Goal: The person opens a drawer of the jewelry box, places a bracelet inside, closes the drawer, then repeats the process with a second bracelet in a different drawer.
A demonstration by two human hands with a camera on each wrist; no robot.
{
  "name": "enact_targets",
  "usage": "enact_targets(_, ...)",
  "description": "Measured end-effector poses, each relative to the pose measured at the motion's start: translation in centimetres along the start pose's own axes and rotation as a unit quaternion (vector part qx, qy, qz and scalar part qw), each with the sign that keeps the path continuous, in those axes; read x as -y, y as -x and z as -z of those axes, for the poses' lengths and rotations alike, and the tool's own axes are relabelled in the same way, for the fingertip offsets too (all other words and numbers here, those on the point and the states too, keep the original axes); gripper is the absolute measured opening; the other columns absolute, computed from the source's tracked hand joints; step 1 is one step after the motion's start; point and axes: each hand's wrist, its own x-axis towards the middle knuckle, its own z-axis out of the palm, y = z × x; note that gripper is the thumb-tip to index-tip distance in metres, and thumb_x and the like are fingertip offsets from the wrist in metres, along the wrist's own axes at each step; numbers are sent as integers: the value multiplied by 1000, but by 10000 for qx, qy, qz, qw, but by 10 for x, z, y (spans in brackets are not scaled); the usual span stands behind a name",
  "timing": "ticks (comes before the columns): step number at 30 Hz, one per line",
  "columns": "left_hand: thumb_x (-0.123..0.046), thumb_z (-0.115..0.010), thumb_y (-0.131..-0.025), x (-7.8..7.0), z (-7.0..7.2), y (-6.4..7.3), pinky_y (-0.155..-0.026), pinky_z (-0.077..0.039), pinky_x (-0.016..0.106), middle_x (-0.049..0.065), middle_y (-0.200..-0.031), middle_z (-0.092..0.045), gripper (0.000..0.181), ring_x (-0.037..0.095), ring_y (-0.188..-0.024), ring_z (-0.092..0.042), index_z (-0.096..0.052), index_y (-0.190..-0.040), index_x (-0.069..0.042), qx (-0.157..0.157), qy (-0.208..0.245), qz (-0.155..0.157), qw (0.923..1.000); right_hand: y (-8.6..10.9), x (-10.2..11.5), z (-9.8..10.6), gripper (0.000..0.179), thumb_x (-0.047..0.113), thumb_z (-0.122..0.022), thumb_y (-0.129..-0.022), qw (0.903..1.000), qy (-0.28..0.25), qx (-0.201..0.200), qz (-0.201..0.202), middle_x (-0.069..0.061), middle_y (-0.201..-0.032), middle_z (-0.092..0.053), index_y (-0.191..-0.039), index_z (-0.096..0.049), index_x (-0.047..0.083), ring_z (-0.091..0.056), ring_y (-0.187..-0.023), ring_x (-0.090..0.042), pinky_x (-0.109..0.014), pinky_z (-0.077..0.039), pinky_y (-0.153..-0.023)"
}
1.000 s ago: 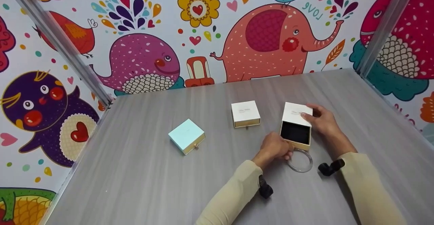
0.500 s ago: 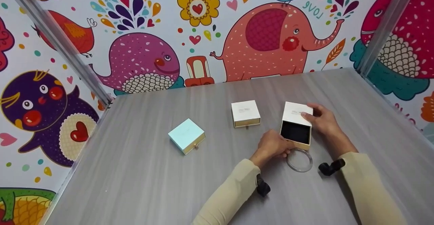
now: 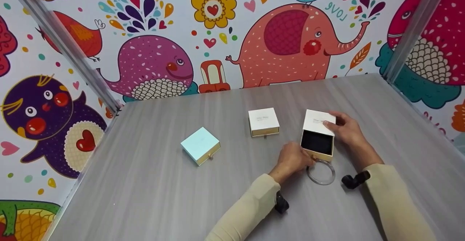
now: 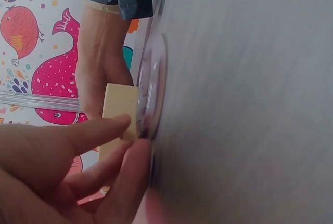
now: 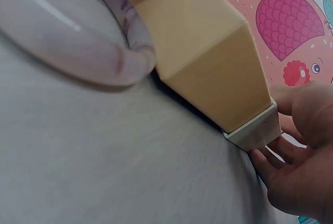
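Observation:
A white drawer-style gift box (image 3: 318, 119) stands at the right with its drawer (image 5: 208, 63) pulled partway out toward the person, a black lining (image 3: 317, 142) inside. My right hand (image 3: 347, 128) grips the white sleeve, thumb on the top and fingers at its far right side. A pale translucent bangle (image 3: 321, 172) lies on the table at the drawer's front. My left hand (image 3: 292, 157) pinches at the bangle's near-left edge, fingertips right beside the drawer front. In the left wrist view, the thumb (image 4: 122, 124) lies against the tan drawer front.
On the grey table (image 3: 163, 197), a second white box (image 3: 263, 119) sits left of the opened one, shut. Farther left is a shut light-blue box (image 3: 200, 143) turned at an angle. Cartoon-printed panels (image 3: 152, 63) border the table at the back and sides.
My left hand's fingers have shifted slightly at the drawer front and the bangle's edge, and the bangle has moved a touch left. The right hand and the box stay put.

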Motion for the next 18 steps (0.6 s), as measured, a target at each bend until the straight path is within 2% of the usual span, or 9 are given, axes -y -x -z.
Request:
enact_targets(3,-5,-87,-70,1,-2,1,-38,-36,15,0,-54,-67,15,1,-33,-40,-75,-62,-7,-9,43,-110,9999,0,0,0,62,26,-66,-97,10000,16,4,18,-27,-143,-51,-147,-44,-2,-49,-104,-4,-9,-38,-84)
enact_targets(10,2,-87,-68,0,-4,2,-35,-41,16,-5,-50,-59,17,3,-33,-42,-73,-61,-5,77,307,-48,9995,1,-1,1,62,26,-66,-97,10000,-6,4,68,-27,-142,-52,-147,-43,-3,-47,-97,3,-8,-38,-83)
enact_targets(18,3,-87,-68,-1,-9,3,-35,-36,14,-9,-48,-51,19,1,-32,-38,-71,-60,-4,80,63,-142,9998,1,0,1,63,26,-66,-97,10000,-31,25,59,-28,-144,-51,-148,-43,-3,-47,-99,3,-8,-38,-83)
